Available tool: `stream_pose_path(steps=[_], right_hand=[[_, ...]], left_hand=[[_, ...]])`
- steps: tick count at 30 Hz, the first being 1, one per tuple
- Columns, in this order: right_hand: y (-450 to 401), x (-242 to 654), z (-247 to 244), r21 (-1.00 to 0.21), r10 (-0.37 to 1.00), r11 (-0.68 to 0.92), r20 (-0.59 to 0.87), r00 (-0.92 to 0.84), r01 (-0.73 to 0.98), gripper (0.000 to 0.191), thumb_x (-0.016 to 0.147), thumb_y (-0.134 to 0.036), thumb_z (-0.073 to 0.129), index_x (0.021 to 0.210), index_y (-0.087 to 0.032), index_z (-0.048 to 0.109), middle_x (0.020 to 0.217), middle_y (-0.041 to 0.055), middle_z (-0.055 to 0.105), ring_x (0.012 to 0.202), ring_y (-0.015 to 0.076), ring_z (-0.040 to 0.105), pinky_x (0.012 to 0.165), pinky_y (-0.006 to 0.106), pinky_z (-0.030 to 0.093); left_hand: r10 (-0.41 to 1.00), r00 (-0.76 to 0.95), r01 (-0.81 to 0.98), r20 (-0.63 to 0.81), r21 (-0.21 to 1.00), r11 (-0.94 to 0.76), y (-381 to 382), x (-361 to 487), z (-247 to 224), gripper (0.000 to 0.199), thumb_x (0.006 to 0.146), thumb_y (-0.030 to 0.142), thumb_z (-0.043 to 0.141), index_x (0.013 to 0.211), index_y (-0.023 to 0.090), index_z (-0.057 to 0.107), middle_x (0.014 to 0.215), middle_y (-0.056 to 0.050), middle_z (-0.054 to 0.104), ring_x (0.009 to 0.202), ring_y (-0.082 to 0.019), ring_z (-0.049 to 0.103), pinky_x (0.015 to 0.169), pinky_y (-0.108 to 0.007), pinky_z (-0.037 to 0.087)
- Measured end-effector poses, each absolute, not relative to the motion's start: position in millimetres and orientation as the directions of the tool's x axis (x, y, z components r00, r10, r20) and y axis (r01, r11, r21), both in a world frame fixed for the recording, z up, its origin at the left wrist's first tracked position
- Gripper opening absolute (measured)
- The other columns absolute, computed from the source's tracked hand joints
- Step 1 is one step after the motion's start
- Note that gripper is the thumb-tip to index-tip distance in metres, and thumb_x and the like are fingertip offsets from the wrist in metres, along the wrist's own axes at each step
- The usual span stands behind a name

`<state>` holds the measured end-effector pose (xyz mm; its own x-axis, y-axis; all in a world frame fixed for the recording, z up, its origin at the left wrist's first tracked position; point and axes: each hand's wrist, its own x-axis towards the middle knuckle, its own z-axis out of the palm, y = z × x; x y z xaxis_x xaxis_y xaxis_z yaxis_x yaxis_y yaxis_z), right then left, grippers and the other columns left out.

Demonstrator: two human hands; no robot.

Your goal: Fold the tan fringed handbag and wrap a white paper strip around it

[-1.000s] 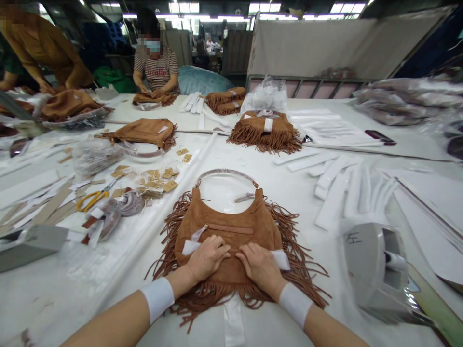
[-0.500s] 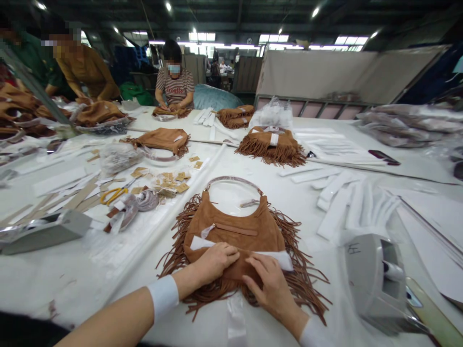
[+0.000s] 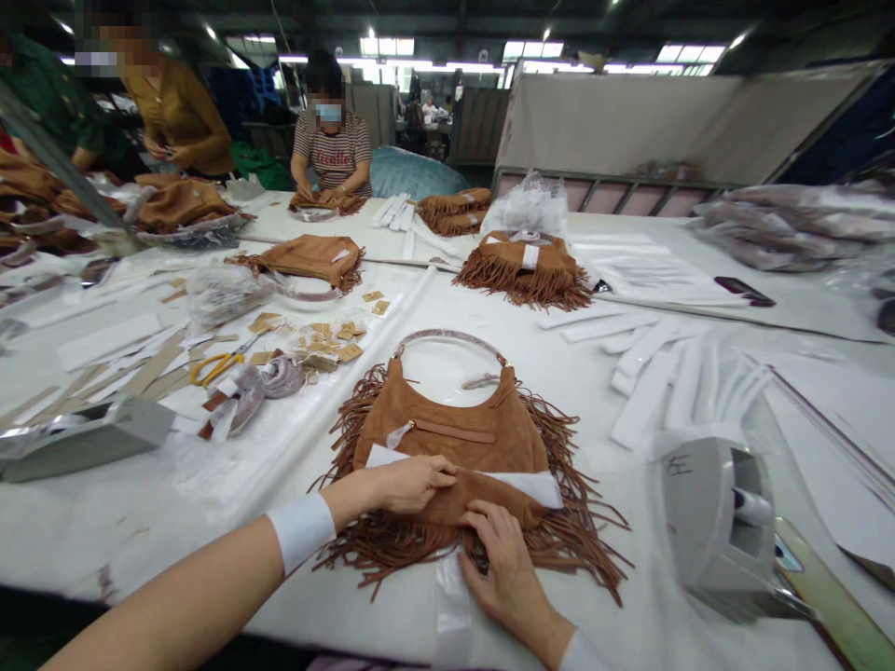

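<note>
A brown suede-look handbag [image 3: 447, 419] with long fringes lies in front of me, its wrapped handle pointing away. Its lower part is folded up over a white paper strip [image 3: 526, 486], whose two ends stick out. My left hand [image 3: 412, 483] pinches the folded part near the middle, fingers closed on it. At the bag's near edge is my right hand [image 3: 504, 564], its bent fingers resting on the suede and its thumb spread apart. Close to that thumb, a strip of clear tape [image 3: 453, 596] runs from under the fringe toward me.
A grey tape dispenser [image 3: 713, 531] stands at right, another dispenser [image 3: 90, 433] at left. White strips [image 3: 647, 391] lie beyond the right one. Yellow-handled scissors [image 3: 216, 366] and paper tags [image 3: 336, 340] are at left. More fringed bags [image 3: 524, 266] lie farther back. A masked person [image 3: 332, 149] works opposite.
My right hand has slid toward me, down to the bag's near edge by the tape. The left hand's fingers have drawn together on the fold. The view has shifted slightly.
</note>
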<state>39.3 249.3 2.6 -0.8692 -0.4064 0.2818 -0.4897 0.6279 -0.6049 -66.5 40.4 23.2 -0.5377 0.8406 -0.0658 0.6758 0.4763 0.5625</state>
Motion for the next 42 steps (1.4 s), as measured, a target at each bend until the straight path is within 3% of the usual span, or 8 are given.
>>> stream_pose_path(steps=[4, 8, 14, 21, 25, 30, 36, 42], right_hand=[[245, 38, 0, -0.573, -0.383, 0.644, 0.332, -0.862, -0.506, 0.024, 0.083, -0.013, 0.051, 0.105, -0.021, 0.057, 0.113, 0.0091, 0.052, 0.102, 0.0279, 0.048, 0.084, 0.045, 0.043], [245, 39, -7, -0.563, -0.365, 0.625, 0.401, -0.840, -0.540, 0.015, 0.089, -0.013, 0.051, 0.094, -0.023, 0.061, 0.107, 0.0074, 0.054, 0.098, 0.0259, 0.050, 0.080, 0.041, 0.044], [248, 39, -11, -0.597, -0.375, 0.539, 0.461, -0.804, -0.594, 0.019, 0.094, -0.013, 0.044, 0.097, -0.023, 0.061, 0.104, 0.0066, 0.055, 0.095, 0.0247, 0.050, 0.078, 0.041, 0.041], [251, 37, -5, -0.663, -0.405, 0.488, 0.403, -0.821, -0.567, 0.017, 0.095, -0.010, 0.038, 0.096, -0.020, 0.053, 0.101, 0.0063, 0.057, 0.095, 0.0224, 0.051, 0.082, 0.040, 0.041], [252, 37, -4, -0.613, -0.453, 0.521, 0.391, -0.801, -0.594, 0.019, 0.095, -0.013, 0.045, 0.108, -0.022, 0.056, 0.107, 0.0076, 0.056, 0.098, 0.0244, 0.050, 0.084, 0.041, 0.041], [250, 37, -7, -0.584, -0.411, 0.516, 0.474, -0.779, -0.627, 0.018, 0.098, -0.017, 0.045, 0.100, -0.024, 0.061, 0.103, 0.0060, 0.055, 0.096, 0.0236, 0.050, 0.080, 0.039, 0.040], [255, 43, 4, -0.684, -0.511, 0.453, 0.326, -0.796, -0.571, 0.016, 0.097, -0.017, 0.038, 0.095, -0.022, 0.053, 0.111, 0.0048, 0.056, 0.104, 0.0238, 0.047, 0.090, 0.044, 0.033], [252, 46, 19, -0.712, -0.546, 0.475, 0.223, -0.807, -0.518, 0.014, 0.094, -0.018, 0.035, 0.087, -0.020, 0.046, 0.088, 0.0021, 0.054, 0.091, 0.0222, 0.045, 0.087, 0.043, 0.030]], left_hand=[[0.854, -0.512, 0.730, -0.095, 0.476, 0.490, 44, -62, 31, 0.031, 0.083, 0.011, 0.044, 0.107, 0.016, 0.063, 0.118, -0.011, 0.062, 0.111, -0.022, 0.056, 0.099, -0.035, 0.045], [0.838, -0.542, 0.778, -0.061, 0.341, 0.527, 46, -44, 44, 0.031, 0.093, 0.019, 0.035, 0.112, 0.014, 0.059, 0.123, -0.013, 0.058, 0.120, -0.024, 0.050, 0.104, -0.043, 0.039], [0.787, -0.615, 0.730, -0.046, 0.346, 0.590, 49, -30, 48, 0.039, 0.098, 0.028, 0.027, 0.124, 0.013, 0.052, 0.133, -0.013, 0.053, 0.125, -0.023, 0.045, 0.107, -0.048, 0.034], [0.755, -0.654, 0.688, -0.055, 0.373, 0.623, 49, -29, 44, 0.037, 0.097, 0.027, 0.032, 0.127, 0.015, 0.051, 0.135, -0.012, 0.051, 0.127, -0.023, 0.044, 0.111, -0.048, 0.030], [0.748, -0.662, 0.685, -0.050, 0.367, 0.630, 49, -28, 45, 0.037, 0.097, 0.026, 0.031, 0.127, 0.015, 0.051, 0.135, -0.012, 0.051, 0.126, -0.021, 0.045, 0.111, -0.046, 0.029], [0.751, -0.658, 0.691, -0.046, 0.357, 0.628, 51, -23, 45, 0.038, 0.098, 0.027, 0.029, 0.129, 0.015, 0.048, 0.137, -0.011, 0.051, 0.132, -0.020, 0.040, 0.114, -0.046, 0.024], [0.700, -0.710, 0.625, -0.079, 0.389, 0.677, 54, -12, 41, 0.050, 0.096, 0.040, 0.034, 0.138, 0.012, 0.038, 0.145, -0.015, 0.041, 0.137, -0.023, 0.032, 0.117, -0.054, 0.012], [0.697, -0.713, 0.621, -0.078, 0.391, 0.679, 54, -6, 35, 0.059, 0.093, 0.043, 0.037, 0.143, 0.013, 0.032, 0.150, -0.015, 0.033, 0.141, -0.022, 0.027, 0.118, -0.055, 0.003]])
